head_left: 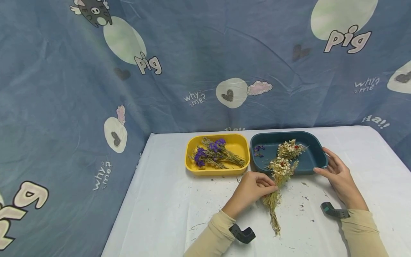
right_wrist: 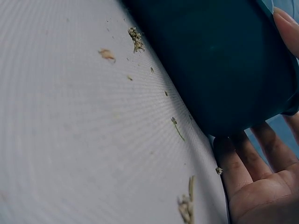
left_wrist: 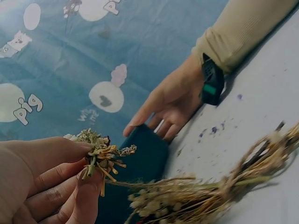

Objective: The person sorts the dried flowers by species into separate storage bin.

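Observation:
My left hand (head_left: 252,187) pinches a small tuft of dried flowers (left_wrist: 100,151) with short stems between thumb and fingers. Close by, a tied bunch of cream dried flowers (head_left: 280,169) leans over the front rim of the dark teal tray (head_left: 312,160), its stems pointing toward me. Another cream bunch (head_left: 289,149) with red specks lies inside that tray. My right hand (head_left: 341,178) holds the tray's right end, thumb on the rim and fingers along the outside wall, as the right wrist view shows.
A yellow tray (head_left: 218,172) stands to the left of the teal one, holding purple dried flowers (head_left: 200,157). Purple petals (head_left: 258,150) lie in the teal tray's left end. Plant crumbs (head_left: 302,206) are scattered over the white tabletop (head_left: 167,200). A blue printed cloth (head_left: 179,53) hangs behind.

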### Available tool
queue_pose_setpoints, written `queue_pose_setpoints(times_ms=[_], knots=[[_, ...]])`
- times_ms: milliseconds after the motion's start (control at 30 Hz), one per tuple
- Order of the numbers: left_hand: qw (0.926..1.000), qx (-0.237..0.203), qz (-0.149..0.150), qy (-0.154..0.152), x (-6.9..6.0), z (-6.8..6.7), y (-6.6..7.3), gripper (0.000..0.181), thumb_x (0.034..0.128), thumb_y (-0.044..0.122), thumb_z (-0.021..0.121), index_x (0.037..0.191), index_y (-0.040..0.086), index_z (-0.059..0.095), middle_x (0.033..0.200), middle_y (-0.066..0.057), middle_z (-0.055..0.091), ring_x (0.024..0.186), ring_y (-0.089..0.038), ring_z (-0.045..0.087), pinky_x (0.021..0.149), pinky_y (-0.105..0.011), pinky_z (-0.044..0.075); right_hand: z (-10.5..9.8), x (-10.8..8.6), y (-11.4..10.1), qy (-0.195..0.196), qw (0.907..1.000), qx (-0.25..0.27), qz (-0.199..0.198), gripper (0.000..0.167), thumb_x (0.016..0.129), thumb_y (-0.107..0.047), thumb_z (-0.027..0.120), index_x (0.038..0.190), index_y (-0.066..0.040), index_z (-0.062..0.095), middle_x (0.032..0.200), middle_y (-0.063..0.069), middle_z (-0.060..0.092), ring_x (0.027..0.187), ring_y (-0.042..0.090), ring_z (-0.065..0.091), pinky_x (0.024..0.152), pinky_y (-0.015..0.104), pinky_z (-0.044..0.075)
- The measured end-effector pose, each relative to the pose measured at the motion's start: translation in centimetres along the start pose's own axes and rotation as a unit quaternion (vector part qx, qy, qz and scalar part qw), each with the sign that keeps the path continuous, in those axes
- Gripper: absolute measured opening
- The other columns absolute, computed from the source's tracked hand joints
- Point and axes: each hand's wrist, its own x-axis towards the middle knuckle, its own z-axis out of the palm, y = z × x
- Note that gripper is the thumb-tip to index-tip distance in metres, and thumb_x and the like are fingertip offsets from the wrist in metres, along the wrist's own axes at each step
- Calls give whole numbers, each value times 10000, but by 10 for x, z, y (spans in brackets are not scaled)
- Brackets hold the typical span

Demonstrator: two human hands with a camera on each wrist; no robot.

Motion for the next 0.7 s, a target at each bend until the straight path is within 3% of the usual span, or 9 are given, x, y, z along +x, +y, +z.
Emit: queue_pose_setpoints(times_ms=[400, 700], knots=[[9985, 492, 123, 207, 24, -24, 5, 84, 916, 224, 805, 945, 146, 813, 871, 28, 774, 675, -31, 668, 629, -189, 589, 1, 0, 0, -53, 9999, 102, -61, 866, 978, 39, 649, 1662, -261, 210, 1708, 55, 227, 1282, -84, 475, 964, 7, 466], [9940, 1024, 351, 161, 41, -34, 7, 93, 948, 221, 770, 973, 143, 815, 883, 21, 777, 678, 8, 643, 653, -162, 574, 0, 1, 0, -73, 9998, 181, -65, 863, 977, 46, 646, 1661, -257, 215, 1698, 62, 240, 1270, -97, 490, 972, 14, 471]])
